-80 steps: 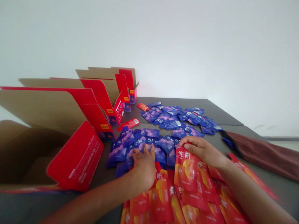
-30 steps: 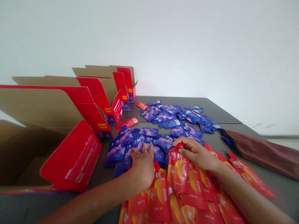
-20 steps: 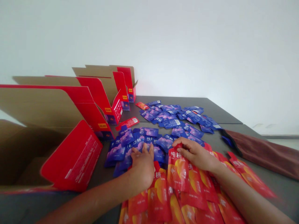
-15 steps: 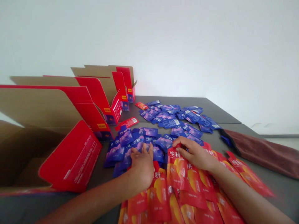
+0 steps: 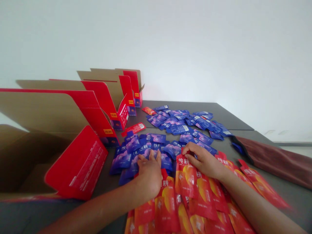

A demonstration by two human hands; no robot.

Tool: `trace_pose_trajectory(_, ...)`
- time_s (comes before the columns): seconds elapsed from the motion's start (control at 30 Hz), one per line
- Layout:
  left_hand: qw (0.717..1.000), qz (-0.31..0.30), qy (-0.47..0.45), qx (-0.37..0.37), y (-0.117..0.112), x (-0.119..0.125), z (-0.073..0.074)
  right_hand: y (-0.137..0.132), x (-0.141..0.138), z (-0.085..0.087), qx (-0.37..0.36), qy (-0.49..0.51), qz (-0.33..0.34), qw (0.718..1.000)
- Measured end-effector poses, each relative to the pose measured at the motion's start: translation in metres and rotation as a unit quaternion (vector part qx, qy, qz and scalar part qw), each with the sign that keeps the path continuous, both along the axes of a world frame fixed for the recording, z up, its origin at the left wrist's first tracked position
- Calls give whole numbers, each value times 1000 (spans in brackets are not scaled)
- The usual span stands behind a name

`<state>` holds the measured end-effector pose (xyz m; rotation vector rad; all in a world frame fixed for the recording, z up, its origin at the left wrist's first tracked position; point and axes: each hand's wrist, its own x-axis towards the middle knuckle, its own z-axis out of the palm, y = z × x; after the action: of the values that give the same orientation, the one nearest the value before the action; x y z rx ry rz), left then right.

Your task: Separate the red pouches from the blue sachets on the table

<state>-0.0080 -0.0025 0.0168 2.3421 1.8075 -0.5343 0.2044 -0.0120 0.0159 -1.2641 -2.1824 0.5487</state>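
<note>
My left hand [image 5: 149, 172] lies flat on a layer of blue sachets [image 5: 124, 156], its fingers spread and holding nothing I can see. My right hand [image 5: 203, 161] grips the top edge of a red and orange sachet [image 5: 185, 178] printed with white Chinese characters. That sachet lies on a overlapping spread of similar red sachets [image 5: 167, 208], which covers the near part of the table and runs under both forearms. The spread's lower end is cut off by the bottom of the picture.
Several open cardboard display boxes with red flaps stand at the left, the nearest with a red flap [image 5: 78, 162]. More blue sachets [image 5: 180, 125] lie scattered on the dark table [image 5: 219, 113]. A brown cloth [image 5: 275, 162] lies along the right side.
Since the oldest frame, my right hand has moved left with the red sachet. My left hand has barely moved. The head view has shifted slightly.
</note>
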Motion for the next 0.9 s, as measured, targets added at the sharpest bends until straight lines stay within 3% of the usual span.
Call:
trace_pose_trajectory(0.67, 1000, -9, 19, 15, 0, 0, -8, 4, 3, -8, -26, -12, 9, 1000)
trace_pose_trajectory(0.9, 999, -15, 31, 1, 0, 0, 0, 3, 3, -8, -32, -13, 7, 999)
